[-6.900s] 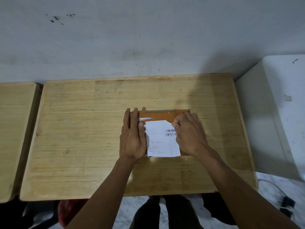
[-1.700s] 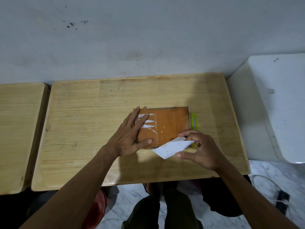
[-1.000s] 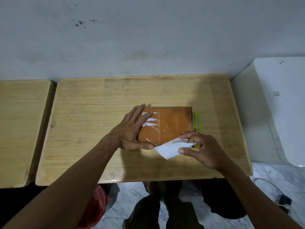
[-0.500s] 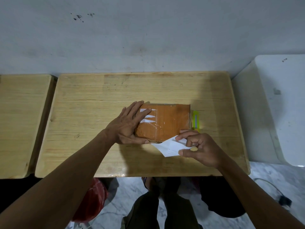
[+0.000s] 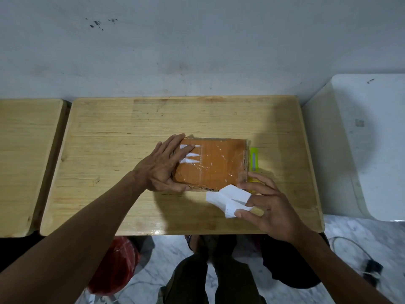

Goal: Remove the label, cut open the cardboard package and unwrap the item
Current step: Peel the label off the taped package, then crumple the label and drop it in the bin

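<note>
A flat orange-brown cardboard package wrapped in clear tape lies in the middle of the wooden table. A few white label scraps still stick to its left part. My left hand lies flat on the package's left edge, fingers spread. The peeled white label, folded and creased, sits at the package's near right corner. My right hand has its fingertips on the label, fingers spread. A yellow-green utility knife lies along the package's right side.
A second wooden table stands to the left. A white appliance or cabinet stands to the right, and a grey wall rises behind. Under the table are my legs, a red bag and a cable on the marble floor.
The label came off the package and moved toward the near right. My right hand's pinch on it has loosened to spread fingers. My left hand stayed on the package.
</note>
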A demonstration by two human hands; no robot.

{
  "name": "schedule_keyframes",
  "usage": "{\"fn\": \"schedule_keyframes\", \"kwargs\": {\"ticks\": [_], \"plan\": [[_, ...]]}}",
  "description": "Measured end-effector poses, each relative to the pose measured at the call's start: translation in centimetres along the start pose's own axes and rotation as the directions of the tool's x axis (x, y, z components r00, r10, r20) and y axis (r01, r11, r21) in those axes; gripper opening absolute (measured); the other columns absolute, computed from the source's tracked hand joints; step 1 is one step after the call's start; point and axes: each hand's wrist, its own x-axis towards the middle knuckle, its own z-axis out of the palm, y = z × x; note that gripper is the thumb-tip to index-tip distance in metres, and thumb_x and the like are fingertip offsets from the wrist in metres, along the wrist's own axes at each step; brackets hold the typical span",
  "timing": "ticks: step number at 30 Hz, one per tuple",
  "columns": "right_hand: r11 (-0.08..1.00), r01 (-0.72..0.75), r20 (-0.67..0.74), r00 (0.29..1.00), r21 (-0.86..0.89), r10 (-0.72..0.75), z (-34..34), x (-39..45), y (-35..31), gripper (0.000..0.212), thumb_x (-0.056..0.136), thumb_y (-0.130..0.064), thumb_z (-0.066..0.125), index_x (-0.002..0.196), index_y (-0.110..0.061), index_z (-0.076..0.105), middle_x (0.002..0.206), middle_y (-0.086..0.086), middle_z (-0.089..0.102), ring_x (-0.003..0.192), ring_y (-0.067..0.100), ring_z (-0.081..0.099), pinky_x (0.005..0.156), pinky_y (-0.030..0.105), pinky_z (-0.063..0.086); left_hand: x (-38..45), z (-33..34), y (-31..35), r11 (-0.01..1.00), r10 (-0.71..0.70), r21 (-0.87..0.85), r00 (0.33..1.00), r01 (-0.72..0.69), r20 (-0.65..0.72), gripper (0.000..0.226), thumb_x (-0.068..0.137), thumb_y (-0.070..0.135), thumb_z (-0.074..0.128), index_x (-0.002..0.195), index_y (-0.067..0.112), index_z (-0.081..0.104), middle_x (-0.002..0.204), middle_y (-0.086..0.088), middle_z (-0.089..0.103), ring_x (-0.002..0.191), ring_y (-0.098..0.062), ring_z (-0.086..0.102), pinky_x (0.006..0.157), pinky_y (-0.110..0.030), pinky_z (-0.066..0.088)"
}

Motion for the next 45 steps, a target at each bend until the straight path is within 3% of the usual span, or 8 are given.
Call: {"fn": "schedule_keyframes", "kwargs": {"ticks": [10,15,19,22,26,30,34,45], "plan": [[0.856,-0.463,-0.127,0.858,0.229,0.498,-1.9,-4.7,0.2,0.015,0.072,-0.020,0.086,0.077,-0.025,0.073,0.094,-0.014,0.075,0.088,0.005,0.071,0.073,0.034,0.057,0.1,-0.3,0.3,0.999,-0.038,-0.027,0.999,0.039,0.031,0.125,0.064,0.090,0.056,0.158,0.034,-0.003,0.167,-0.008,-0.011,0.153,-0.033,-0.004,0.117,-0.061,0.020],[0.838,-0.468,-0.143,0.843,0.279,0.519,-2.9,-4.0,-1.5,0.019,0.073,-0.027,0.086,0.070,-0.019,0.070,0.076,-0.002,0.074,0.071,0.016,0.070,0.061,0.040,0.057,0.0,-0.4,0.5,0.999,-0.037,-0.010,0.999,0.037,0.027,0.127,0.062,0.092,0.054,0.159,0.031,0.000,0.167,-0.009,-0.009,0.153,-0.036,-0.002,0.116,-0.066,0.023],[0.791,-0.442,-0.139,0.831,0.422,0.539,-4.2,-2.6,-4.0,0.020,0.073,-0.020,0.086,0.063,-0.019,0.068,0.072,-0.005,0.074,0.069,0.010,0.071,0.059,0.023,0.052,-0.1,-0.9,1.0,0.997,-0.072,0.009,0.995,0.071,0.072,0.128,0.058,0.098,0.047,0.158,0.035,-0.005,0.167,-0.003,-0.016,0.154,-0.032,-0.009,0.116,-0.069,0.018],[0.689,-0.451,-0.111,0.787,0.567,0.606,-5.2,-1.4,-5.7,0.017,0.073,-0.024,0.085,0.067,-0.016,0.071,0.071,-0.004,0.075,0.069,0.007,0.069,0.063,0.019,0.051,-0.3,-1.8,1.7,0.993,-0.119,0.019,0.986,0.118,0.114,0.133,0.055,0.091,0.060,0.157,0.038,-0.006,0.166,0.002,-0.021,0.153,-0.028,-0.019,0.118,-0.068,0.010],[0.387,-0.440,0.032,0.692,0.810,0.721,-6.1,0.1,-7.5,0.032,0.065,-0.038,0.087,0.084,-0.014,0.078,0.091,0.006,0.077,0.090,0.020,0.072,0.075,0.039,0.057,-0.9,-4.4,3.7,0.987,-0.152,-0.034,0.978,0.158,0.143,0.138,0.051,0.088,0.068,0.156,0.042,-0.008,0.165,0.008,-0.024,0.150,-0.023,-0.030,0.120,-0.066,0.003],[0.183,-0.414,0.139,0.634,0.892,0.761,-7.3,1.6,-9.7,0.027,0.072,-0.032,0.077,0.092,-0.013,0.075,0.096,0.006,0.076,0.094,0.019,0.073,0.075,0.038,0.053,-3.4,-8.2,8.1,0.936,-0.106,-0.350,0.972,0.026,-0.211,0.117,0.062,0.083,0.069,0.156,0.035,0.020,0.168,0.011,0.002,0.154,-0.015,-0.016,0.121,-0.058,0.019],[0.147,-0.422,0.181,0.642,0.895,0.745,-8.4,2.7,-12.1,0.010,0.090,-0.023,0.067,0.092,-0.015,0.074,0.091,0.006,0.075,0.091,0.020,0.070,0.075,0.036,0.051,-5.2,-11.1,13.7,0.936,0.107,-0.229,0.838,-0.266,-0.536,0.063,0.085,0.045,0.077,0.139,0.022,0.054,0.158,0.000,0.036,0.154,-0.026,0.015,0.117,-0.052,0.031],[0.250,-0.475,0.218,0.728,0.844,0.650,-10.6,3.9,-16.6,0.028,0.091,-0.027,0.066,0.110,-0.008,0.071,0.114,0.010,0.073,0.115,0.026,0.062,0.102,0.054,0.046,-5.1,-13.0,17.2,0.971,0.171,0.013,0.654,-0.239,-0.737,0.005,0.093,0.024,0.066,0.098,0.023,0.068,0.116,0.010,0.069,0.120,-0.018,0.056,0.101,-0.052,0.043]]}}
